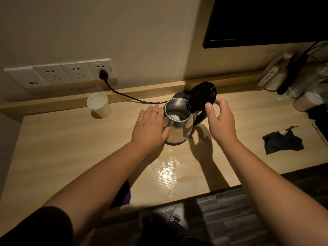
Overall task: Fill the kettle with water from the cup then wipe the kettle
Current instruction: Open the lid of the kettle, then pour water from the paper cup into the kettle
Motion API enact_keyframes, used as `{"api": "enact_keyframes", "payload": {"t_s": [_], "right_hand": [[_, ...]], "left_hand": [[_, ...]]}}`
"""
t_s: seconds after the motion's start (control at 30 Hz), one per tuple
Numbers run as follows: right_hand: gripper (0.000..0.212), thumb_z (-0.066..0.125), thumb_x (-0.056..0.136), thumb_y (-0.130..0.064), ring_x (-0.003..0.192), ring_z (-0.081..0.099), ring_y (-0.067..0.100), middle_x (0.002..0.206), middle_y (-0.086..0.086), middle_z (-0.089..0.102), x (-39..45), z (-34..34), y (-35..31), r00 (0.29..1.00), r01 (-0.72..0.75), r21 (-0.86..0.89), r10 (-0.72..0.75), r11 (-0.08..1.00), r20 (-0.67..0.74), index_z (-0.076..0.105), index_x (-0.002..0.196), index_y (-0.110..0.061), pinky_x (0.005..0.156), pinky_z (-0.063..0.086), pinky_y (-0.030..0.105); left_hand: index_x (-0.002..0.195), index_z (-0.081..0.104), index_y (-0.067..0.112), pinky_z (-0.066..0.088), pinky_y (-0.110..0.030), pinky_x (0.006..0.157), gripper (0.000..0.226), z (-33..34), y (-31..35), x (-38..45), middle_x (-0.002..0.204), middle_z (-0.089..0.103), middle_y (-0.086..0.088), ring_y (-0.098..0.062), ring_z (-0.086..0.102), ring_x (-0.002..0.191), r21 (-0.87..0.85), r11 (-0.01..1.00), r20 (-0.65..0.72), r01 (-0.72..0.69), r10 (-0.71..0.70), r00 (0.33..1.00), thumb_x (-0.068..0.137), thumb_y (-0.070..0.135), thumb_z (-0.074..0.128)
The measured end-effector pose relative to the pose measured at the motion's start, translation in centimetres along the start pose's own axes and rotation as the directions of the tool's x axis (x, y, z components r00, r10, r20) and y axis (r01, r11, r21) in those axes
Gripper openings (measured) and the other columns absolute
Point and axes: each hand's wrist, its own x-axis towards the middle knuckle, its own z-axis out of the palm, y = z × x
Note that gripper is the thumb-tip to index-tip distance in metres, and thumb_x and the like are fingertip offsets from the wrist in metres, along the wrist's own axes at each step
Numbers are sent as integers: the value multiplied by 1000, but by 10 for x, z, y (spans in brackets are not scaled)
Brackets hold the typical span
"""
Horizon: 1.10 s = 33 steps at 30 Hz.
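Observation:
A steel kettle (179, 124) stands mid-desk with its black lid (203, 95) swung up and open; the inside looks shiny at the bottom. My left hand (150, 126) lies flat against the kettle's left side, thumb across its front. My right hand (219, 118) is at the raised lid, thumb and fingertips touching its edge, above the black handle (201, 117). A white paper cup (99, 105) with water stands upright at the back left, apart from both hands. A dark cloth (283, 142) lies crumpled at the right.
The wooden desk (71, 148) has a wet puddle (168, 167) in front of the kettle. The kettle's black base (180, 95) sits behind it, its cord running to a wall socket (103, 74). Bottles and jars (305, 89) crowd the back right under a dark screen (266, 20).

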Motion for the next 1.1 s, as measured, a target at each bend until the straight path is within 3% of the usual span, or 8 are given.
{"api": "enact_keyframes", "payload": {"t_s": [0.07, 0.2, 0.37, 0.5, 0.63, 0.9, 1.1], "right_hand": [[46, 49, 98, -42, 129, 44, 17, 137, 2, 53, -2, -8, 1, 996, 88, -131, -89, 987, -4, 49, 137, -19, 104, 42, 38], [54, 48, 96, -43, 137, 37, 28, 143, 11, 49, -13, -25, 3, 956, 280, -409, -293, 869, 32, 47, 141, -13, 112, 33, 50], [51, 48, 93, -39, 134, 38, 31, 137, 16, 54, -40, -26, -3, 847, 519, -491, -499, 700, 184, 56, 133, -8, 110, 33, 49], [49, 47, 92, -40, 124, 51, 29, 129, 13, 61, -61, -3, -16, 774, 632, -424, -504, 649, 383, 61, 127, -8, 103, 43, 47], [49, 47, 92, -43, 121, 54, 31, 127, 12, 61, -75, 28, -24, 702, 701, -379, -490, 605, 516, 62, 126, -11, 102, 43, 45], [45, 59, 93, -38, 123, 53, 37, 127, 17, 62, -78, 100, -35, 598, 777, -319, -481, 542, 641, 62, 125, -8, 102, 44, 51], [46, 53, 97, -40, 133, 46, 36, 136, 15, 58, -75, 151, -51, 579, 782, -317, -437, 537, 688, 58, 132, -9, 109, 36, 49]], "left_hand": [[150, 20, 17, 6, -43, 119, 66, -6, 0, -2, 158, 22, -8, -26, 15, 146, -8, 1000, -16, 10, -10, 1000, 96, 50, 38], [140, 41, 16, 15, -43, 116, 54, -17, -2, -14, 145, 43, -7, -24, 33, 137, -34, 999, -87, -1, -2, 996, 95, 45, 43], [129, 52, 14, 26, -42, 112, 45, -18, -2, -40, 129, 57, -5, -23, 48, 122, -38, 999, -121, 23, -27, 992, 93, 41, 49], [125, 54, 14, 29, -43, 109, 44, -15, -7, -59, 122, 61, -5, -24, 52, 114, 5, 997, -89, 71, -71, 994, 92, 43, 47], [127, 53, 12, 29, -42, 107, 48, -16, -17, -76, 124, 59, -7, -25, 51, 115, 50, 989, -79, 136, -132, 988, 92, 45, 45], [137, 41, 11, 25, -41, 113, 55, -20, -63, -114, 137, 50, -7, -24, 42, 127, 87, 944, -95, 319, -311, 946, 94, 46, 41], [142, 36, 10, 23, -42, 115, 60, -14, -113, -122, 143, 45, -9, -25, 37, 134, 43, 904, -78, 425, -421, 904, 94, 46, 42]]}}
